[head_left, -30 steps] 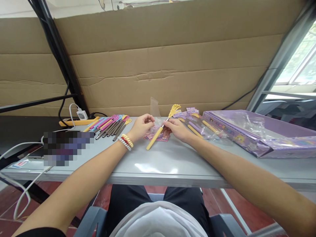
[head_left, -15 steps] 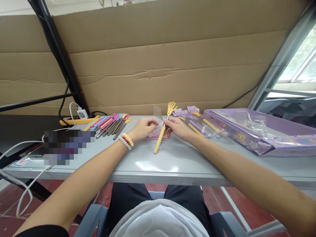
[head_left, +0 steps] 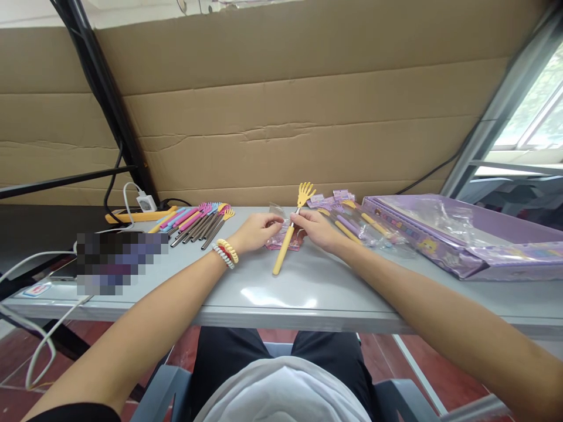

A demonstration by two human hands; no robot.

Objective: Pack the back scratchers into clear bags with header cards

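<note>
A yellow back scratcher (head_left: 284,251) with a hand-shaped head (head_left: 305,191) is tilted over the grey table (head_left: 308,287), head pointing away. My right hand (head_left: 315,228) pinches its metal shaft near the middle. My left hand (head_left: 257,230), bracelets at the wrist, pinches a clear plastic sleeve (head_left: 278,213) beside the shaft. Under both hands lies a pink printed card packet (head_left: 281,242).
Several loose scratchers in pink, blue and yellow (head_left: 197,223) lie at the back left. Bagged scratchers (head_left: 352,225) and an open purple box (head_left: 461,234) are on the right. A charger and cables (head_left: 141,205) sit at the far left; cardboard (head_left: 281,117) backs the table.
The scratcher swung from a leftward slant to more upright with its head shifted left. The clear sleeve came down lower in my left hand.
</note>
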